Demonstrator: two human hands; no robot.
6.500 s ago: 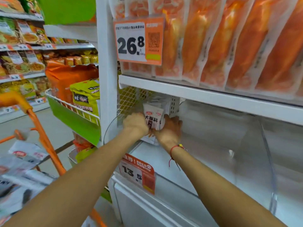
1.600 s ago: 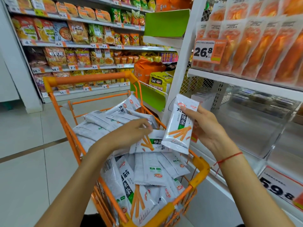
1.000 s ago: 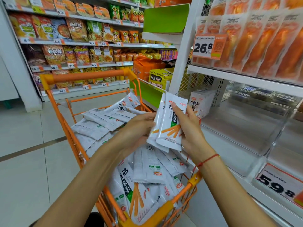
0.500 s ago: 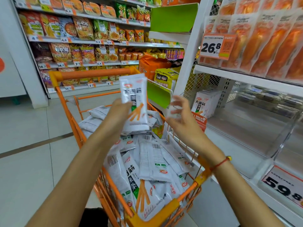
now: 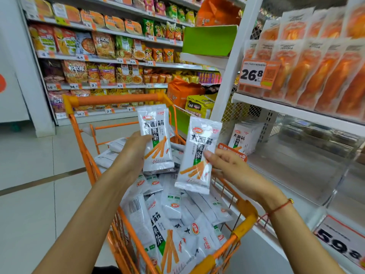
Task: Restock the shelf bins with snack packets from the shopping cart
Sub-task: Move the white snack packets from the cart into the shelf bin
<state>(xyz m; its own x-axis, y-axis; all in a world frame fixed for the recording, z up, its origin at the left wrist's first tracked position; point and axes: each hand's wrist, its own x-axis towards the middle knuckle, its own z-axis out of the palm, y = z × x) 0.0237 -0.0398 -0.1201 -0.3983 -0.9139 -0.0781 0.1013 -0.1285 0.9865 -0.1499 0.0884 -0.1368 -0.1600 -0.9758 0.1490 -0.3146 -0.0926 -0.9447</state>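
- While the orange shopping cart [image 5: 244, 214] is sitting heaped with white spicy-strip snack packets [image 5: 169, 224], both hands are holding packets up above it.
- The left hand [image 5: 134, 151] is gripping a small stack of packets [image 5: 155, 139] upright, thumb curled across the front and fingers hidden behind.
- The right hand [image 5: 231, 167] is pinching a single packet [image 5: 197, 155] along its right edge, thumb on the front and the other fingers behind it.
- Both handfuls are hovering over the cart, near the shelf but not yet inside it.
- A few matching packets [image 5: 244, 137] are already standing at the back left of the clear shelf bin [image 5: 308, 171], just beside the perforated white upright.
- Most of that bin's floor is showing bare, so the restocking is looking like it is at an early stage.
- Judging by the pile remaining in the cart, many more trips are lying ahead.
- Next, these packets are needing to be stood beside those already in the bin.
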